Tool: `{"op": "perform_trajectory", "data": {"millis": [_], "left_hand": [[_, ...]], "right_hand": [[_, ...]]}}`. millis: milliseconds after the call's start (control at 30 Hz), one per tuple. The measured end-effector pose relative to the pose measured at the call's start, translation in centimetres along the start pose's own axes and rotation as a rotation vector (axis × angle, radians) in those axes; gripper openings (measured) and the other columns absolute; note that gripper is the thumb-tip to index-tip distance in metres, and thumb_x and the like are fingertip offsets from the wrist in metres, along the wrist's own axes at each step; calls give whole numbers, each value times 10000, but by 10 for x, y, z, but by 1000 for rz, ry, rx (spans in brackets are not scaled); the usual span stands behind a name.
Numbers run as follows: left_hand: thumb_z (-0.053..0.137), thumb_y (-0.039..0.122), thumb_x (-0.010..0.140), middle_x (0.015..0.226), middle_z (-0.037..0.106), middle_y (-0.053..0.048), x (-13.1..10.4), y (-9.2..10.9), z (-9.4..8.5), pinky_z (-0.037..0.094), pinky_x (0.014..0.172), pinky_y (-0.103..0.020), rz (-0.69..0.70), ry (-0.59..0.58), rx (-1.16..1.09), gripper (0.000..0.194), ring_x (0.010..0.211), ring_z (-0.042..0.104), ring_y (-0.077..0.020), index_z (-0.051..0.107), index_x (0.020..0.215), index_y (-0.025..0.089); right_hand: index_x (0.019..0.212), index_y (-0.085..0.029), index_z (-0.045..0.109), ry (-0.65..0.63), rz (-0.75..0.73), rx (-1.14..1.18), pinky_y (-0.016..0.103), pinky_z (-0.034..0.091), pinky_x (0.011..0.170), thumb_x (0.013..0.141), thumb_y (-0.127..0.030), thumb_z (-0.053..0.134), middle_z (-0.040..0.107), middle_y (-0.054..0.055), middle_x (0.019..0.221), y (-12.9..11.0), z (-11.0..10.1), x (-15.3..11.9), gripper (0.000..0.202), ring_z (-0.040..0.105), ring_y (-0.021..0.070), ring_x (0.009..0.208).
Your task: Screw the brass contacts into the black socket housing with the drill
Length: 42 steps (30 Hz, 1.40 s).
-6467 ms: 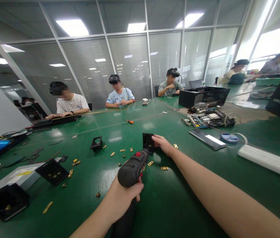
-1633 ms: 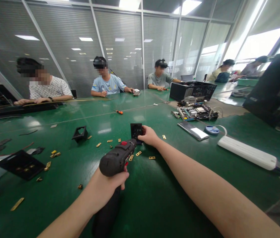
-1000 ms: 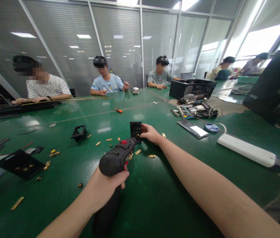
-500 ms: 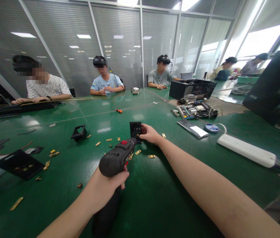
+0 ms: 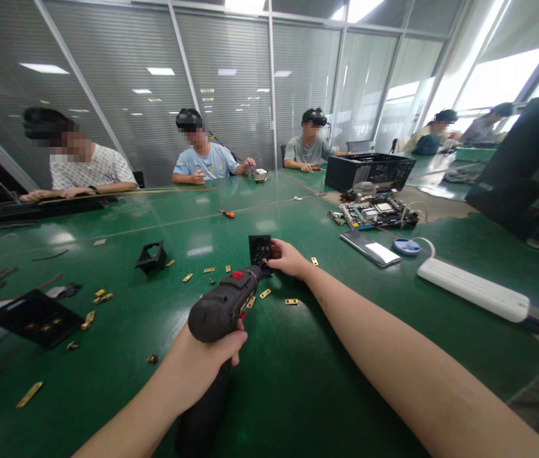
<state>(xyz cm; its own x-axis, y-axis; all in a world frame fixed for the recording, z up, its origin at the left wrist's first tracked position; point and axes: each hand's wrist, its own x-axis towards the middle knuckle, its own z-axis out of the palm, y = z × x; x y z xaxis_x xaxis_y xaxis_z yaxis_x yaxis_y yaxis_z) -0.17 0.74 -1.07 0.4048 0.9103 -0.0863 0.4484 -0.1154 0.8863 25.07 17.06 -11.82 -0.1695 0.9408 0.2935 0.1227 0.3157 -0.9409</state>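
My left hand (image 5: pixel 212 359) is wrapped round the grip of a black cordless drill (image 5: pixel 222 305) with red buttons. The drill's nose points forward at a small black plastic housing (image 5: pixel 259 247); whether the bit touches it is hidden behind the chuck. My right hand (image 5: pixel 287 259) pinches that housing from its right side and holds it upright on the green table. Metal parts show inside the housing. Close by lie flat brass strips, among them one (image 5: pixel 291 301) below my right wrist and another (image 5: pixel 264 293) beside the drill.
At left are a black square frame (image 5: pixel 151 257), a black panel (image 5: pixel 35 317) and brass pieces. At right lie a phone (image 5: pixel 369 247), a white power strip (image 5: pixel 473 289) and a circuit board (image 5: pixel 375 211). An orange screwdriver (image 5: pixel 228 214) lies ahead. Several people sit across the table.
My hands, the drill and the housing stay almost in place. Across the table, the person in light blue has parted their hands, one reaching toward a small white object.
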Motion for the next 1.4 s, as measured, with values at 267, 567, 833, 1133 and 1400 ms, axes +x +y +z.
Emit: {"op": "perform_trajectory", "data": {"millis": [267, 567, 833, 1133, 1400], "left_hand": [[633, 308, 789, 579, 621, 38, -3, 1, -1, 459, 663, -319, -4, -13, 21, 99, 609, 601, -196, 609, 758, 217], [640, 312, 781, 582, 627, 41, -3, 1, -1, 461, 647, -312, -15, -10, 12, 102, 603, 608, -197, 621, 774, 213], [633, 324, 779, 570, 623, 45, -2, 2, 0, 456, 653, -316, 7, 15, 41, 113, 594, 603, -196, 617, 747, 216], [638, 320, 791, 579, 625, 40, -1, -1, -1, 466, 674, -318, -2, 6, 28, 112, 617, 605, -196, 622, 762, 213], [661, 321, 771, 570, 623, 38, -1, -3, 0, 475, 634, -322, -7, 16, -18, 122, 578, 600, -193, 633, 790, 203]], "right_hand": [[1256, -160, 581, -3, -6, -4, 424, 568, 868, 958, -328, 614, 631, 94, 1201, 3, 0, 1, 343, 652, 217, 1013], [1254, -157, 580, -5, -6, -27, 418, 572, 856, 958, -329, 614, 634, 92, 1190, 3, 0, 2, 344, 655, 213, 999], [1254, -157, 580, 10, -17, -91, 416, 573, 854, 960, -332, 612, 633, 94, 1196, 8, 1, 4, 343, 655, 213, 1002], [1245, -156, 583, 60, -19, -196, 404, 576, 835, 961, -339, 610, 636, 90, 1178, 14, 2, 6, 339, 656, 205, 976], [1248, -158, 583, 125, -20, -258, 411, 573, 847, 962, -345, 607, 627, 96, 1206, 13, 7, 5, 343, 651, 213, 1003]]}}
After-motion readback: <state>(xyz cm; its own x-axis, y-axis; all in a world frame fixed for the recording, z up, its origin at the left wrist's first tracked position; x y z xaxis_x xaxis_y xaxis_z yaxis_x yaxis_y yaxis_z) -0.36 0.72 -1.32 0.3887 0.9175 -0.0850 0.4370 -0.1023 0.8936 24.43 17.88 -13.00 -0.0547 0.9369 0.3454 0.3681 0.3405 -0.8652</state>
